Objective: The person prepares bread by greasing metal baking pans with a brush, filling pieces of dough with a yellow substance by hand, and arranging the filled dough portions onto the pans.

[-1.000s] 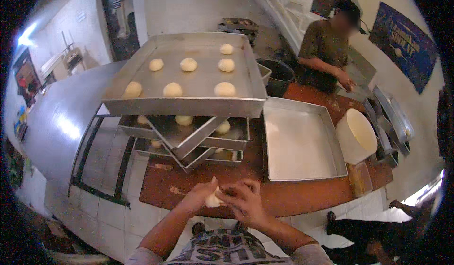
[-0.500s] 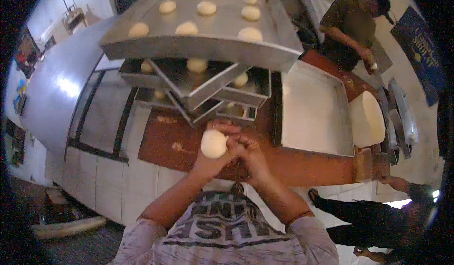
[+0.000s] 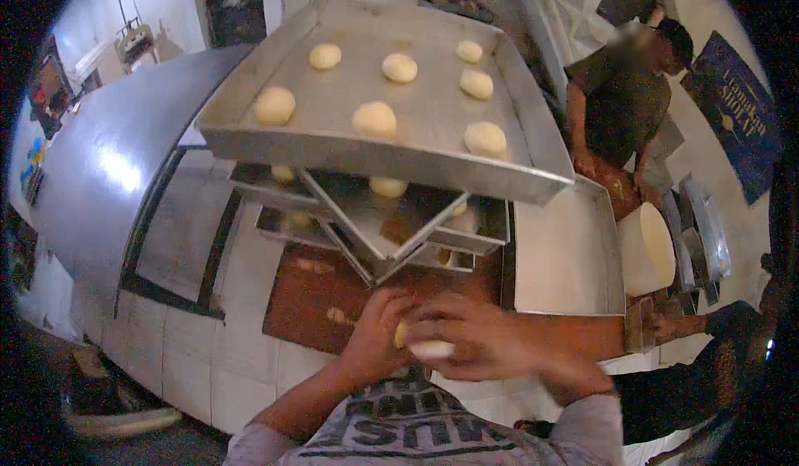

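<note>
A pale dough ball [image 3: 432, 349] shows in part between my two hands, low in front of my shirt. My right hand [image 3: 474, 334] lies over it with curled, slightly blurred fingers. Beside it, my left hand [image 3: 376, 341] closes around the dough's left side, where a small yellowish bit [image 3: 400, 334] peeks out between the hands. The rest of the dough is hidden by my fingers. Just beyond stands a stack of metal trays; the top tray [image 3: 383, 156] carries several spaced round dough balls [image 3: 374, 120].
Lower trays [image 3: 366, 254] sit crosswise beneath, corners toward me, on a reddish-brown tabletop [image 3: 308, 299]. At right are a large pale-bottomed tray [image 3: 562, 258] and a cream tub [image 3: 646, 250]. One co-worker [image 3: 624, 100] stands far right; another person's arm [image 3: 678, 326] reaches in nearer.
My right hand has swung over the dough ball, which was exposed on my left hand before. Both hands sit lower in the picture. The trays also appear lower as the view shifts.
</note>
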Action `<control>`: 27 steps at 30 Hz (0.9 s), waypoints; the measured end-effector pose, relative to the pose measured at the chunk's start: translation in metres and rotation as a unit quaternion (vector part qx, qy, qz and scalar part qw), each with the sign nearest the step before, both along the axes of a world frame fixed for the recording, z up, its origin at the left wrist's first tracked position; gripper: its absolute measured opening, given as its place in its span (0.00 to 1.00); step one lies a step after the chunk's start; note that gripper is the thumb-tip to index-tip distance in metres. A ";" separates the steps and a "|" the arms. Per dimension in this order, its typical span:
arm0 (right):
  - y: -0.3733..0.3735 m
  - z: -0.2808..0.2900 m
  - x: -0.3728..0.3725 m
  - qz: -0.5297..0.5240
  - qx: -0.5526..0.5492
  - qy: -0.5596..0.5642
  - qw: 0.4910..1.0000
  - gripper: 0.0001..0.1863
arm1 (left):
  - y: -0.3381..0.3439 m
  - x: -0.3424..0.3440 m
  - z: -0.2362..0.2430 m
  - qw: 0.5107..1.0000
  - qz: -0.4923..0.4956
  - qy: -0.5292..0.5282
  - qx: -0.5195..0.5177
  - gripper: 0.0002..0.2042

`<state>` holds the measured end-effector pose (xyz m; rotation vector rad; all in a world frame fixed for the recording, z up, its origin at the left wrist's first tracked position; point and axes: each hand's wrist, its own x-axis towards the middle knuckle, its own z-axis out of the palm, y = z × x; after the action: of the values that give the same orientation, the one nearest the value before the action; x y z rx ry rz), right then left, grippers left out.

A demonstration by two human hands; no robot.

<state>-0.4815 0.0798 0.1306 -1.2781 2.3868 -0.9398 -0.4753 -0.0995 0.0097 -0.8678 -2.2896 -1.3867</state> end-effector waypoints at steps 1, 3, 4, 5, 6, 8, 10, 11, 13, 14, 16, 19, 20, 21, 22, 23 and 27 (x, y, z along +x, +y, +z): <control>0.003 0.027 -0.009 0.027 -0.057 -0.038 0.997 0.21 | -0.010 -0.002 0.000 0.998 0.006 -0.068 -0.004 0.23; 0.006 0.086 -0.039 0.071 -0.105 -0.033 0.991 0.23 | -0.049 -0.002 -0.012 0.979 0.035 -0.200 -0.014 0.19; 0.009 0.111 -0.054 0.037 -0.100 0.020 0.994 0.25 | -0.066 -0.006 -0.036 0.977 0.069 -0.189 -0.073 0.18; 0.009 0.133 -0.075 0.014 -0.102 0.070 0.992 0.27 | -0.084 -0.009 -0.063 0.967 0.118 -0.179 -0.137 0.17; 0.000 0.141 -0.102 -0.044 -0.142 0.095 0.984 0.27 | -0.096 -0.007 -0.078 0.960 0.182 -0.117 -0.180 0.17; -0.024 0.156 -0.156 -0.180 -0.236 0.108 0.949 0.26 | -0.104 -0.006 -0.091 0.941 0.243 -0.066 -0.228 0.17; -0.023 0.170 -0.221 -0.217 -0.202 0.253 0.921 0.27 | -0.098 -0.011 -0.086 0.940 0.229 -0.083 -0.240 0.18; -0.024 0.171 -0.256 -0.258 -0.194 0.312 0.893 0.27 | -0.098 -0.011 -0.088 0.942 0.228 -0.108 -0.221 0.18; -0.025 0.165 -0.324 -0.326 -0.199 0.418 0.824 0.24 | -0.097 -0.012 -0.093 0.944 0.223 -0.162 -0.179 0.19; -0.028 0.156 -0.354 -0.349 -0.220 0.463 0.785 0.22 | -0.098 -0.013 -0.094 0.943 0.226 -0.170 -0.178 0.19; -0.031 0.121 -0.397 -0.406 -0.188 0.483 0.752 0.22 | -0.101 -0.013 -0.094 0.940 0.224 -0.186 -0.176 0.19; -0.043 0.071 -0.421 -0.361 0.242 0.289 0.853 0.30 | -0.104 -0.013 -0.090 0.937 0.215 -0.215 -0.172 0.20; -0.048 0.059 -0.413 -0.348 0.226 0.276 0.867 0.32 | -0.104 -0.012 -0.087 0.942 0.231 -0.176 -0.170 0.20; -0.052 0.053 -0.408 -0.337 0.207 0.271 0.878 0.34 | -0.103 -0.012 -0.084 0.945 0.243 -0.136 -0.169 0.20; -0.053 0.060 -0.401 -0.366 0.172 0.321 0.856 0.34 | -0.101 -0.013 -0.081 0.950 0.246 -0.097 -0.169 0.20; -0.054 0.071 -0.391 -0.395 0.138 0.371 0.829 0.34 | -0.102 -0.015 -0.079 0.951 0.235 -0.102 -0.176 0.20; -0.017 0.046 -0.399 -0.268 0.226 0.272 0.896 0.29 | -0.100 -0.014 -0.074 0.927 0.172 -0.231 -0.240 0.24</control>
<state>-0.8802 0.0625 0.1765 -0.7721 3.2270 -0.0725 -0.4897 -0.1995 -0.0642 -0.2266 -3.0335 -0.9561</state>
